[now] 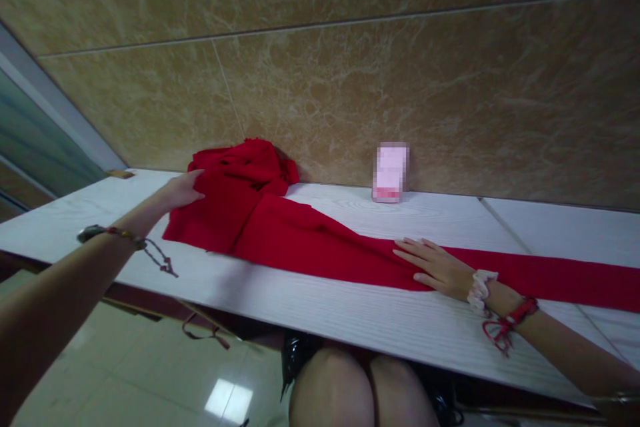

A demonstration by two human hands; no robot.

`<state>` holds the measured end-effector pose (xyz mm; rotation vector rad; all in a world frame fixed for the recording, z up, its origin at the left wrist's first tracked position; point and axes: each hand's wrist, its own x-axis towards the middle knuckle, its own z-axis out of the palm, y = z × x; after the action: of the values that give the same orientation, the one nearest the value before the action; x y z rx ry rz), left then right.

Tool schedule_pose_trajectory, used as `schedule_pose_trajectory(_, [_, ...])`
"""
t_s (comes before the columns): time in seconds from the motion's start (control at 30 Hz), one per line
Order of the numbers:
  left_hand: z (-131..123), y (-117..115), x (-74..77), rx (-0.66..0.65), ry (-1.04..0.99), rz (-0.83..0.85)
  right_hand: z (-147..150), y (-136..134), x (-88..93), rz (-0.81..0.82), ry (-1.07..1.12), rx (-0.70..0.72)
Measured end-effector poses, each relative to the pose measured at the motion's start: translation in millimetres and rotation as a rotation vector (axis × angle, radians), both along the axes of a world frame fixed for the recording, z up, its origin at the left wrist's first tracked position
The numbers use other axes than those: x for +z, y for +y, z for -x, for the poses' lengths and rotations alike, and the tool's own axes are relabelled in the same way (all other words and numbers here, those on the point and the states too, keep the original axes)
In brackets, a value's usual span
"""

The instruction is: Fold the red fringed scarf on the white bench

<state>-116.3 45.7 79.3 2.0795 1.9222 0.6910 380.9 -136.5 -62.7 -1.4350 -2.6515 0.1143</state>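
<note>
A brown, marble-patterned wall [325,80] rises behind a white worktop [330,310], where we see a narrow surface with a front edge close to the work: cloth pulled too far forward could slide over it. Along the worktop, a red cloth [310,240] stretches from a crumpled heap [245,163] against the wall at left to beyond our view at right. We cannot tell whether heap and strip are one piece; if they are, a tug on the strip could drag the folds along and skew it. Any pull at the unseen right end could do the same.

The right hand [435,265] lies flat, fingers spread, on the strip; sideways pressure there, we judge, could push ripples into the fabric. The left hand [184,190] touches the cloth's left end, its fingertips too hidden for us to say whether it pinches. A loose hold could let that end shift.

A pink-and-white object [391,172], its face blurred, stands upright by the wall; a sweep of fabric could topple it. Smallest of all, the left wrist's dangling cord [163,260] and the right's red bracelet [505,327] have loose ends that could snag the weave.
</note>
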Motion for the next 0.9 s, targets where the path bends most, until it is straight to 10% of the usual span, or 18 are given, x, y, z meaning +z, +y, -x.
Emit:
schedule_pose_trajectory(0.17, [-16,-15,-24.0,0.111,0.52,-0.277,-11,-4,-2.1,-0.017,0.02,-0.05])
schedule_pose_trajectory(0.43, [-28,-19,-117.9,-0.064,0.399,-0.227,-16,-3,-5.5,-0.026,0.017,-0.039])
schedule_pose_trajectory(0.7, [7,-7,-117.0,-0.028,0.411,-0.154,-45,-17,-8.9,-0.037,-0.008,-0.082])
schedule_pose_trajectory(0.9, [-20,-17,-111.2,-0.152,0.472,-0.324,-41,-17,-0.8,-0.061,0.015,-0.118])
